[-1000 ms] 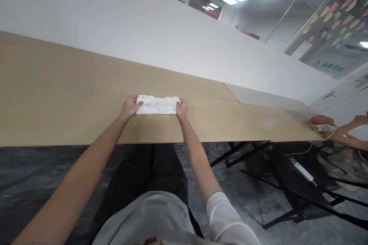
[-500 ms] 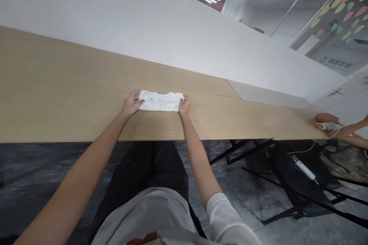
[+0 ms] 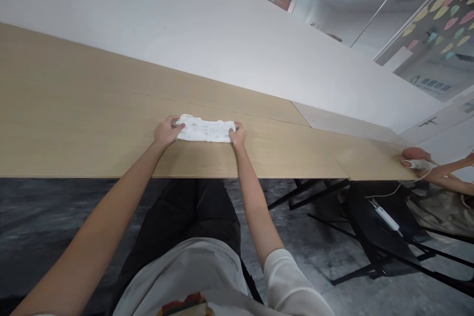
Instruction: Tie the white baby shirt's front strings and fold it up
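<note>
A white cloth [image 3: 206, 130] with small faint prints, folded into a long flat strip, is stretched between my two hands on the wooden table [image 3: 92, 123]. Its upper edge dips a little in the middle. My left hand [image 3: 167, 131] grips the left end, thumb on top and fingers behind. At the opposite end, my right hand [image 3: 238, 135] pinches the cloth with the thumb over its front. What kind of cloth item it is, I cannot make out.
A white wall [image 3: 185, 24] runs along the table's far side, with glass above it. At far right, another person's arm [image 3: 452, 170] rests near a reddish-brown object [image 3: 416, 153] on the table. A black folding chair [image 3: 385, 237] holds a white power strip [image 3: 387, 218].
Both hands keep hold of the cloth, which stays nearly in place. The view has shifted slightly.
</note>
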### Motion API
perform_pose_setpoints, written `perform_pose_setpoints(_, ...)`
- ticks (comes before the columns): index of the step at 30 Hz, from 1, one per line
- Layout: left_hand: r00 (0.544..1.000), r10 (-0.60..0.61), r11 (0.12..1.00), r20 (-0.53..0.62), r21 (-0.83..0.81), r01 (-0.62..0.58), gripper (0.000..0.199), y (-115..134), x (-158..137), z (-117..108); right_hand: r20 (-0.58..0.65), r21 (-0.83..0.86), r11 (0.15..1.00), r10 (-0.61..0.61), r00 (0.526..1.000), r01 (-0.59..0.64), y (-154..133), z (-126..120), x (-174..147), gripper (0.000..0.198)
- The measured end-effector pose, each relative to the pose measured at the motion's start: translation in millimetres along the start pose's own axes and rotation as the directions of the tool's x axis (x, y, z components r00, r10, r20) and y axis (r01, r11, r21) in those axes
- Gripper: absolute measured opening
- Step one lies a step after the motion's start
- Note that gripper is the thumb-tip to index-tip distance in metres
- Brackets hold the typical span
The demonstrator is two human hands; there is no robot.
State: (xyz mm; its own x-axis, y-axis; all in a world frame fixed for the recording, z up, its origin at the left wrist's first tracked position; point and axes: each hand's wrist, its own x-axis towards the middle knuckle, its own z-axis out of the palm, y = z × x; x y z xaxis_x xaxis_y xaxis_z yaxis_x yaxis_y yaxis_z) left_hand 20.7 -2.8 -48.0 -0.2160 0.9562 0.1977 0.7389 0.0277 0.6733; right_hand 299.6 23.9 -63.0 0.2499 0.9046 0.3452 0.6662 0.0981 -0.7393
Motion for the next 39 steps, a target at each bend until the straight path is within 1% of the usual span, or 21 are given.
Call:
perform_pose_setpoints(4, 1.0, 0.015, 0.999, 0.002, 0.043, -0.015, 0.051, 4, -5, -2, 0.041, -0.012, 0.999, -0.035, 0.999, 0.036, -2, -4, -3, 0.048)
perform_pose_setpoints(8, 1.0, 0.02, 0.997, -0.021, 0.071, -0.018, 0.048, 5, -9, -4, 0.042, -0.037, 0.997, -0.063, 0.997, 0.065, -7, -6, -5, 0.051)
perform_pose_setpoints(14, 1.0, 0.018, 0.997, -0.002, 0.07, -0.018, 0.05, 7, -10, -5, 0.014, -0.106, 0.994, -0.027, 1.0, 0.028, -8, -5, -5, 0.054)
perform_pose_setpoints(16, 1.0, 0.029, 0.997, 0.002, 0.065, -0.029, 0.051, 7, -10, -5, -0.022, -0.091, 0.995, -0.029, 0.999, 0.027, -6, -5, -4, 0.049)
perform_pose_setpoints(19, 0.999, 0.036, 0.997, 0.001, 0.064, -0.036, 0.05, 4, -8, -4, -0.069, -0.081, 0.996, -0.031, 0.997, 0.026, -4, -6, -3, 0.029)
perform_pose_setpoints(21, 1.0, 0.019, 0.998, -0.009, 0.068, -0.018, 0.049, 1, -6, -2, -0.055, -0.113, 0.994, -0.019, 0.998, 0.012, -4, -7, -3, 0.019)
perform_pose_setpoints(25, 0.999, -0.004, 0.996, -0.046, 0.092, 0.008, 0.045, -4, -1, 3, 0.016, -0.179, 0.984, 0.011, 1.0, -0.008, -8, -9, -5, 0.024)
perform_pose_setpoints(29, 0.996, 0.048, 0.992, -0.08, 0.122, -0.038, 0.041, -7, 0, 5, 0.043, -0.186, 0.983, 0.016, 0.999, -0.008, -12, -11, -7, 0.021)
perform_pose_setpoints(32, 0.996, 0.071, 0.989, -0.056, 0.137, -0.063, 0.041, -7, -1, 3, 0.062, -0.182, 0.983, 0.025, 0.998, -0.014, -12, -12, -7, 0.018)
perform_pose_setpoints(36, 0.996, 0.091, 0.986, -0.024, 0.146, -0.087, 0.045, -5, -3, 1, 0.087, -0.172, 0.985, 0.018, 0.996, -0.003, -10, -13, -8, 0.017)
perform_pose_setpoints(39, 0.996, 0.087, 0.987, -0.005, 0.138, -0.086, 0.047, -5, -2, 1, 0.079, -0.166, 0.986, 0.018, 0.997, -0.005, -8, -13, -7, 0.017)
